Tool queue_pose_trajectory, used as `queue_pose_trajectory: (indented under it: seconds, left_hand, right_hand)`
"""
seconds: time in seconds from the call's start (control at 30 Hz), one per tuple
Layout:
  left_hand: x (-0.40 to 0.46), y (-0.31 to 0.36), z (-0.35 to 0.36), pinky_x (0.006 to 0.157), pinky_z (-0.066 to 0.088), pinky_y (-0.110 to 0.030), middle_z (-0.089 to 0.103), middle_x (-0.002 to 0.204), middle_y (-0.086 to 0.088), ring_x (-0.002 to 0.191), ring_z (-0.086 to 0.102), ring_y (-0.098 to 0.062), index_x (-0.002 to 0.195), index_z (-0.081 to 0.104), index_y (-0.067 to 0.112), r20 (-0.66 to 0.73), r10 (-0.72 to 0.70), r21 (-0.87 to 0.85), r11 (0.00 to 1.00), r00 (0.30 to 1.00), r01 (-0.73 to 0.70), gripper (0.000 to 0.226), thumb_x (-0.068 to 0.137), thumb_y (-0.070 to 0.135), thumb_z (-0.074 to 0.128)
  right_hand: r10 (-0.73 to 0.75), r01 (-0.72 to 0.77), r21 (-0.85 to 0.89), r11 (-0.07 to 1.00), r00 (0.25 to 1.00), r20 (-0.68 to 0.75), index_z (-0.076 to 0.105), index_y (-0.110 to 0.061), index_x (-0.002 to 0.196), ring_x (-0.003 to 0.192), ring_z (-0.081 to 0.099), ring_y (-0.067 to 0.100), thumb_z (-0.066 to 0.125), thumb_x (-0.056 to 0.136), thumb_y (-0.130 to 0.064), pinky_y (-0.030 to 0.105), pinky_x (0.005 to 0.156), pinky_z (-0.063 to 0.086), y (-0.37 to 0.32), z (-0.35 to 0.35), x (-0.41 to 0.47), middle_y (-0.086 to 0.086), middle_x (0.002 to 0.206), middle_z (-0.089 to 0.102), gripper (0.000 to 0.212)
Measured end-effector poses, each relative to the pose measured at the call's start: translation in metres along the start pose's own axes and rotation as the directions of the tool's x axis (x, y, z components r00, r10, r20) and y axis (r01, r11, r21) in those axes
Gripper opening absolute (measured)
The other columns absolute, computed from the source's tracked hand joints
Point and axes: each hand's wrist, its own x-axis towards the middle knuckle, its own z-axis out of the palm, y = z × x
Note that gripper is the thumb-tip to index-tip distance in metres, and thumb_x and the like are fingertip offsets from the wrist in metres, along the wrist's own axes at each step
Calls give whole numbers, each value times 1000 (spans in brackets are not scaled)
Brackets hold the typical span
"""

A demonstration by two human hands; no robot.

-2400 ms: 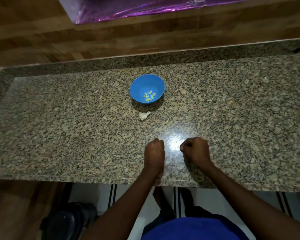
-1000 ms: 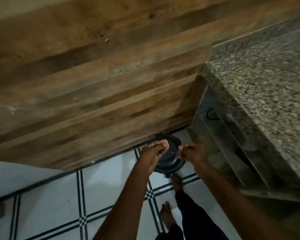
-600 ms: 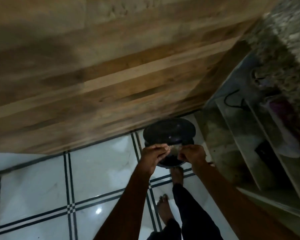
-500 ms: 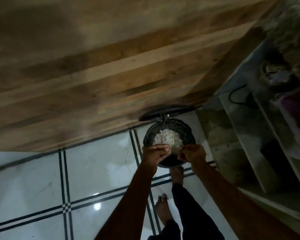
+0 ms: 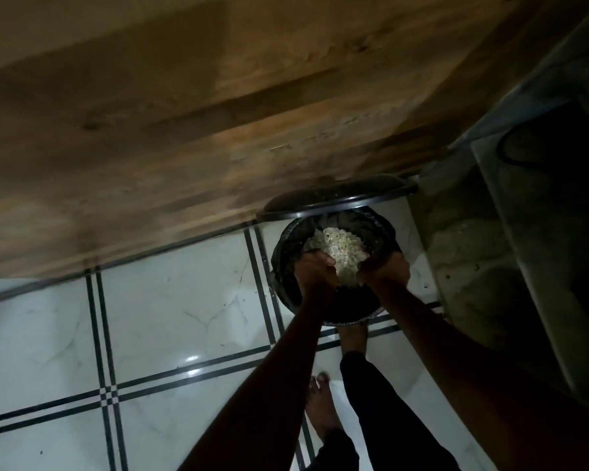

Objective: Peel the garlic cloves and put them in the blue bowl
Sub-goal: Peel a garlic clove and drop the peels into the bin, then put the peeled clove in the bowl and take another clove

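Hands [image 5: 349,271] over open bin [image 5: 288,263], seemingly curled.

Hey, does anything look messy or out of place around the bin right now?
Little stands out. A few small dark specks lie on the white floor tiles left of the open bin. Both hands are over it, too dim to judge.

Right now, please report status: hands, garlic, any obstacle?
Both hands, left and right, over the open bin, fingers curled, contents unclear. Blue bowl out of view. No visible obstacle.
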Motion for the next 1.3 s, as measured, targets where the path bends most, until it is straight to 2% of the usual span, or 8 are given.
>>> queue_pose_trajectory:
  seconds: [0.2,0.37,0.5,0.67,0.77,0.97,1.17,1.3]
  left_hand:
    - [-23,32,3,68,55,-33,73,86,-13,77,71,-27,95,69,8,332,-210,-195,939,920,284,21,100,4,49]
    - [-31,-3,15,111,42,-49,64,132,-4,125,57,-25,134,59,29,323,110,148,975,940,-165,36,103,35,43]
    - [-28,-15,-13,109,38,-32,58,139,-13,131,53,-29,136,59,10,313,-17,385,916,950,-111,40,105,30,45]
    - [-57,27,-39,86,40,-2,75,107,-9,102,69,-22,110,76,8,200,236,181,945,951,-272,19,95,10,64]
    - [-93,70,-50,82,41,-2,74,104,6,95,63,-3,110,77,17,210,294,74,946,932,-315,20,95,13,65]
    - [-209,162,-81,90,54,-23,75,101,12,94,68,-3,104,77,26,240,469,-127,883,850,-452,18,97,19,63]
    - [-361,234,-85,90,58,-40,76,100,12,97,71,-10,103,76,30,406,610,-249,790,680,-560,17,95,27,61]
    - [-460,260,-56,84,59,-44,76,97,12,93,72,-11,103,76,33,502,647,-287,750,574,-596,17,97,30,60]
  right_hand:
    - [72,-389,490,780,834,548,59,-14,124,100,61,32,35,107,-25,50,96,43,5,9,6,13,109,64,32]
    - [77,-442,641,627,855,513,63,-5,103,92,61,29,42,104,-27,43,86,48,-14,5,9,19,102,64,31]
    - [-21,-392,672,629,855,518,58,-1,124,110,63,33,45,100,-34,43,85,54,-11,-19,12,23,133,56,42]
    - [24,-278,580,766,913,407,61,5,120,77,69,24,37,106,-20,29,57,57,-9,-48,-9,11,85,75,37]
    - [-16,-169,568,805,952,306,69,1,93,76,66,28,55,97,-6,36,69,57,-17,-74,-46,20,101,71,16]
    - [-223,142,626,766,974,51,73,-14,77,89,70,32,66,89,-6,47,87,57,-6,-181,-167,12,86,74,16]
    - [-306,390,613,687,921,-242,73,-6,93,70,69,14,59,98,-10,19,63,54,43,-320,-303,11,83,74,16]
    - [-251,462,547,698,874,-417,75,-7,85,72,71,27,60,99,-11,34,67,55,111,-394,-373,11,74,73,21]
